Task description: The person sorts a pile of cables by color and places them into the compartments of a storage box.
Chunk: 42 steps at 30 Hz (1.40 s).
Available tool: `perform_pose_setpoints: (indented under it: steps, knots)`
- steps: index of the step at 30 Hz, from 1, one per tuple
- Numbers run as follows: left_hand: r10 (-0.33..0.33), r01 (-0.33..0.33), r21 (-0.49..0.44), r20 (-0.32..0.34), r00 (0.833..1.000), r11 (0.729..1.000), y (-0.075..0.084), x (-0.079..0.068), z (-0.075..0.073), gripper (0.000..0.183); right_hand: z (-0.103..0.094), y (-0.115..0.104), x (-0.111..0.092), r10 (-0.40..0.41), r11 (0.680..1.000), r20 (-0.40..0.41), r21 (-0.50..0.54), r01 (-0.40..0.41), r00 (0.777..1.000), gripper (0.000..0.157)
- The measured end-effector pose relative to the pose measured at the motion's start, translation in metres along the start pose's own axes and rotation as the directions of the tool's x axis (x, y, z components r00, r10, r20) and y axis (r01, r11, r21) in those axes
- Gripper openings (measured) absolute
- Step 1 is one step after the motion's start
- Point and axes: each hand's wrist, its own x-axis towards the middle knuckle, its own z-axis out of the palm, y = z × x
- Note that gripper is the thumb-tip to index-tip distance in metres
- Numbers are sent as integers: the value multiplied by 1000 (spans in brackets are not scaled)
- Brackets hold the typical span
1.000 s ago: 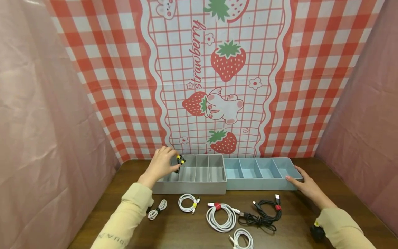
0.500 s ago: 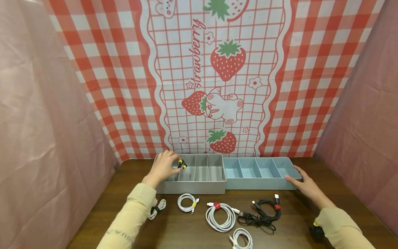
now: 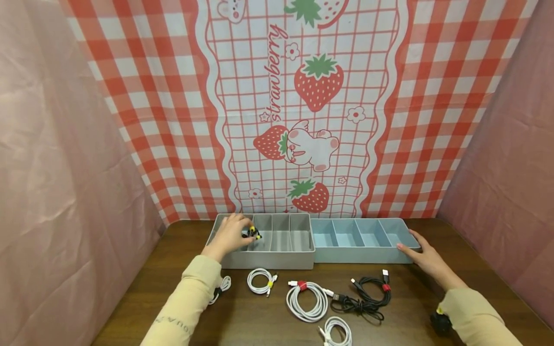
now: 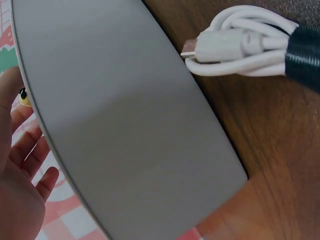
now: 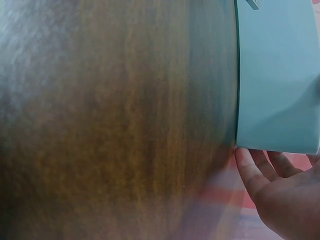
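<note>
Fingers and thumb of your left hand [image 3: 228, 235] pinch a small black cable bundle with yellow ties [image 3: 254, 233], held just beyond their tips. Below those fingers is a long grey plastic tray with compartments [image 3: 266, 261]; your hand hides part of it, so you cannot tell which compartment the bundle is over or whether it touches the floor there. Your right hand [image 3: 426, 257] holds the far-right corner of a light blue plastic tray with four compartments [image 3: 363, 255], thumb on its front rim and fingers against its end. This tray lies between your two sets of fingers, its left end against the grey one.

Nearer you than your left fingers, a white cable coil with a black band [image 3: 226, 283] sits partly behind your sleeve. Just right of it is a white cable ring with a yellow band [image 3: 251, 283]. Farther right of those fingers lie a thick white cable coil with a red band [image 3: 293, 310], a small white cable coil [image 3: 330, 327], a black tangled cable [image 3: 355, 305] and a black cable loop with a red band [image 3: 386, 288], all on the brown wood-grain table [image 3: 242, 327].
</note>
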Motion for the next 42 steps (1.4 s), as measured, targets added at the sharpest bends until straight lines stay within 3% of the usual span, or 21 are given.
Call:
perform_pose_setpoints:
  steps: [12, 20, 27, 42]
  knots:
    - [-48, 50, -79, 31, 998, 996, 3, -1, 9, 33, 0, -2, -1, 12, 1000, 4, -1, -12, 1000, 92]
    - [-94, 98, -75, 47, 994, 992, 8, 0, 11, 32, 0, 0, -1, 17, 1000, 2, -3, -17, 1000, 93]
    - [-149, 154, -42, 103, 983, 987, 10, 2, 11, 32, 0, 0, 1, 5, 1000, 0, -6, -5, 1000, 92]
    - [-155, 161, -39, 127, 980, 986, 13, 2, 3, 36, 0, 1, 2, 15, 1000, -1, -8, -15, 1000, 92]
